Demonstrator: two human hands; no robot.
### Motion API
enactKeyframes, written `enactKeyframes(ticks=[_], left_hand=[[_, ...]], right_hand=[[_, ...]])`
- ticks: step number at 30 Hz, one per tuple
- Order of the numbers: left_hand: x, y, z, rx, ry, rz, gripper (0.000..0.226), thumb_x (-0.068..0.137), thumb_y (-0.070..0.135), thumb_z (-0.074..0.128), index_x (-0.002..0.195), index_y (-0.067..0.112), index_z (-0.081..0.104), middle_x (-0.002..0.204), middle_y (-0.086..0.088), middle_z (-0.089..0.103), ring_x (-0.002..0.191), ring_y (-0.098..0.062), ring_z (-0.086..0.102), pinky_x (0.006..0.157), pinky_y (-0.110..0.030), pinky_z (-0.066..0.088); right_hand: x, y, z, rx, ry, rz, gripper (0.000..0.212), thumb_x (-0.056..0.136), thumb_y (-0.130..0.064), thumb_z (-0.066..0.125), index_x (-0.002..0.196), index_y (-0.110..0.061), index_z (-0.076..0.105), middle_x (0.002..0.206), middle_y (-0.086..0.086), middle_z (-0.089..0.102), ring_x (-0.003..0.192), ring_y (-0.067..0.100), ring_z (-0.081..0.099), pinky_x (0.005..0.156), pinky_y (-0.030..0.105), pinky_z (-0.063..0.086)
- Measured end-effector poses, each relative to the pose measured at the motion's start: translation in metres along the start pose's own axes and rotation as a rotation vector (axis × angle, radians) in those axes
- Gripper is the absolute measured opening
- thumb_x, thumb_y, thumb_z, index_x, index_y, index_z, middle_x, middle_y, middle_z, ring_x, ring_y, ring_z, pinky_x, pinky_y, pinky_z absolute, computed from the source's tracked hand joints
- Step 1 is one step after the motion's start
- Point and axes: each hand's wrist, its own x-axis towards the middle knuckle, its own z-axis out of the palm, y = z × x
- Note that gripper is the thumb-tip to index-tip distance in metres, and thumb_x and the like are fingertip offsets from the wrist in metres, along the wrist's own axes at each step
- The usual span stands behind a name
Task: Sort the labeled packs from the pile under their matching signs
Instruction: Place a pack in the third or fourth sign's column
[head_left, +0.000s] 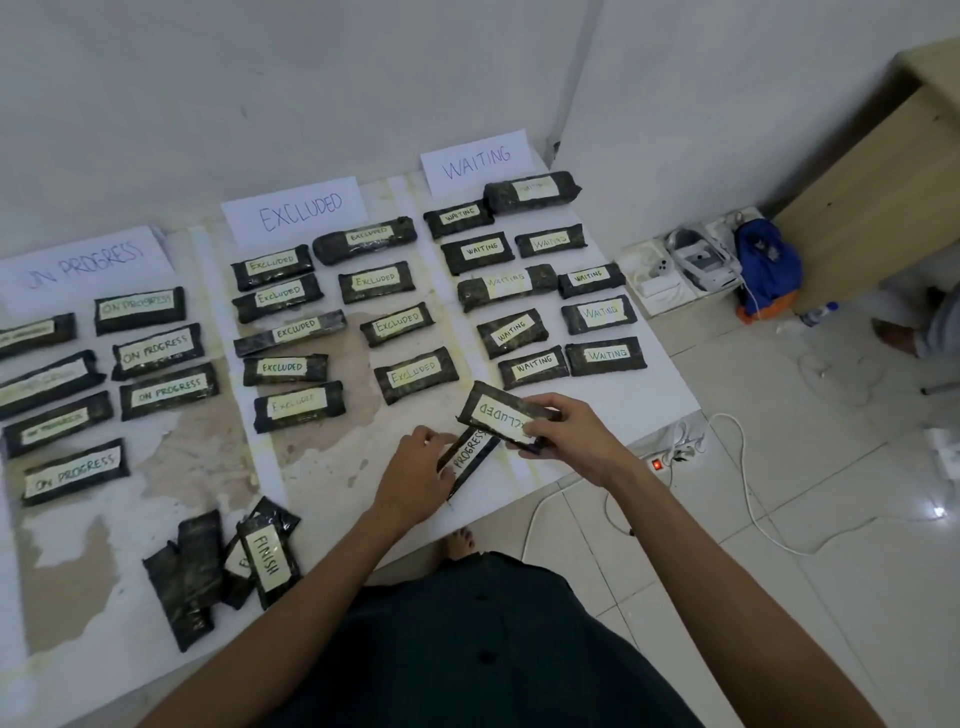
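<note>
- While two packs are held at once above the near edge of the white board (644, 379), the entry stands as follows.
- Right hand (566, 436): fingers curled round one end of the EXCLUDED pack (498, 413), label up but reading upside down to the wearer.
- Left hand (415, 478): pinching the ON PROGRESS pack (470, 460), whose far end is tucked under the other pack; the two overlap.
- Signs along the far edge: ON PROGRESS sign (88, 265) at the left, EXCLUDED sign (298, 210) in the middle, WAITING sign (475, 162) at the right, each with rows of packs below it.
- Pile (223, 561): near edge, left side; a FINISH pack (267, 556) on top, others face down. No sign for it is in view.
- Risk, mix-up: with a pack in each hand and the arms close together, either could probably land in the wrong column.
- Risk, crowding: the EXCLUDED rows are close-set; setting one down carelessly may knock neighbours askew or cover a label.
- Risk, drop: a loose end-grip could let a pack slip off the near edge toward the power strip (670, 460).
</note>
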Motion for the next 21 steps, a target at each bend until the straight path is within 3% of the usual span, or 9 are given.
enactKeyframes(ticks=[4, 6, 9, 12, 14, 17, 21], left_hand=[[-0.003, 0.027, -0.026, -0.677, 0.044, -0.344, 0.020, 0.092, 0.018, 0.051, 0.111, 0.016, 0.059, 0.107, -0.005, 0.064, 0.092, -0.017, 0.062, 0.079, -0.030, 0.052], [-0.007, 0.029, -0.034, -0.777, 0.094, -0.392, 0.023, 0.093, 0.018, 0.051, 0.114, 0.014, 0.059, 0.103, -0.004, 0.065, 0.087, -0.015, 0.063, 0.072, -0.025, 0.053], [-0.016, 0.022, -0.042, -0.582, 0.168, -0.328, 0.030, 0.089, 0.025, 0.058, 0.118, 0.020, 0.058, 0.105, 0.000, 0.062, 0.087, -0.013, 0.060, 0.065, -0.016, 0.046], [-0.025, 0.011, -0.045, -0.498, 0.182, -0.333, 0.042, 0.083, 0.036, 0.064, 0.122, 0.024, 0.054, 0.106, -0.004, 0.054, 0.093, -0.018, 0.057, 0.073, -0.023, 0.049], [-0.029, 0.002, -0.047, -0.436, 0.193, -0.325, 0.048, 0.081, 0.037, 0.067, 0.124, 0.024, 0.052, 0.103, -0.005, 0.048, 0.092, -0.019, 0.055, 0.072, -0.020, 0.044], [-0.032, -0.021, -0.054, -0.291, 0.202, -0.289, 0.064, 0.077, 0.039, 0.070, 0.132, 0.018, 0.045, 0.102, -0.005, 0.045, 0.092, -0.018, 0.053, 0.074, -0.023, 0.046], [-0.032, -0.061, -0.064, 0.035, 0.194, -0.231, 0.071, 0.070, 0.033, 0.071, 0.132, 0.012, 0.045, 0.114, -0.008, 0.053, 0.101, -0.026, 0.053, 0.082, -0.035, 0.046]], right_hand=[[0.005, 0.006, 0.024, -0.018, 0.026, 0.025, 0.022, 0.081, 0.007, 0.064, 0.097, -0.004, 0.055, 0.108, 0.025, 0.063, 0.086, 0.033, 0.068, 0.076, 0.044, 0.059], [0.006, 0.012, 0.040, -0.165, -0.003, -0.003, 0.024, 0.078, 0.001, 0.070, 0.095, -0.007, 0.054, 0.103, 0.019, 0.067, 0.087, 0.028, 0.068, 0.076, 0.040, 0.059], [0.005, 0.019, 0.067, -0.342, -0.048, -0.074, 0.033, 0.073, -0.008, 0.077, 0.099, -0.004, 0.057, 0.090, 0.011, 0.070, 0.073, 0.017, 0.066, 0.058, 0.024, 0.052], [0.008, 0.028, 0.093, -0.482, -0.098, -0.145, 0.034, 0.071, -0.013, 0.076, 0.100, -0.007, 0.060, 0.092, 0.009, 0.071, 0.080, 0.017, 0.069, 0.066, 0.033, 0.057], [0.012, 0.031, 0.107, -0.539, -0.147, -0.179, 0.038, 0.069, -0.015, 0.076, 0.103, -0.009, 0.062, 0.095, 0.007, 0.072, 0.084, 0.018, 0.069, 0.075, 0.041, 0.058], [0.017, 0.033, 0.121, -0.609, -0.253, -0.203, 0.042, 0.071, -0.021, 0.078, 0.110, -0.015, 0.063, 0.101, -0.001, 0.070, 0.088, 0.011, 0.067, 0.080, 0.035, 0.057], [0.029, 0.035, 0.122, -0.775, -0.228, -0.218, 0.035, 0.081, -0.019, 0.070, 0.114, -0.017, 0.059, 0.107, -0.001, 0.066, 0.075, 0.009, 0.061, 0.063, 0.022, 0.051]])
